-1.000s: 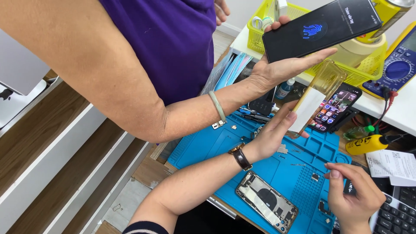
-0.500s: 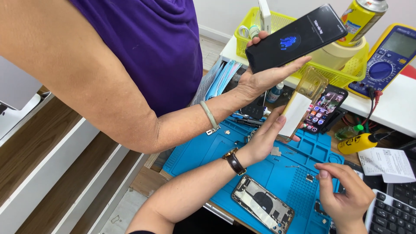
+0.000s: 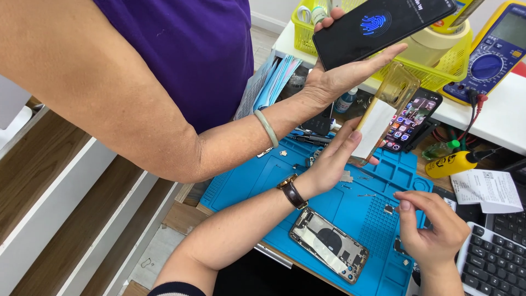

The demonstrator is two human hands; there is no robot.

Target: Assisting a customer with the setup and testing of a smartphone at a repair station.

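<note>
My left hand point(image 3: 331, 161), with a brown-strapped watch on the wrist, holds up a clear yellowish phone case point(image 3: 390, 101) with a white sheet inside it. My right hand point(image 3: 433, 230) rests at the right edge of the blue work mat point(image 3: 263, 175), its fingertips pinched on a small dark part point(image 3: 389, 209). An opened phone body point(image 3: 329, 245) lies on the mat near its front edge. Above my left hand, another person in a purple top holds a black phone point(image 3: 383, 24) flat on an open palm point(image 3: 339, 77); its screen shows a fingerprint symbol.
A lit phone point(image 3: 412, 118) leans behind the case. A yellow basket point(image 3: 446, 71), a tape roll point(image 3: 438, 44) and a multimeter point(image 3: 493, 55) sit on the white shelf. A yellow bottle point(image 3: 455, 163), a paper slip point(image 3: 487, 189) and a keyboard point(image 3: 496, 257) are at right.
The other person's phone now shows a bright fingerprint symbol and sits higher in view. My left hand still holds the case; my right hand has moved a little onto the mat.
</note>
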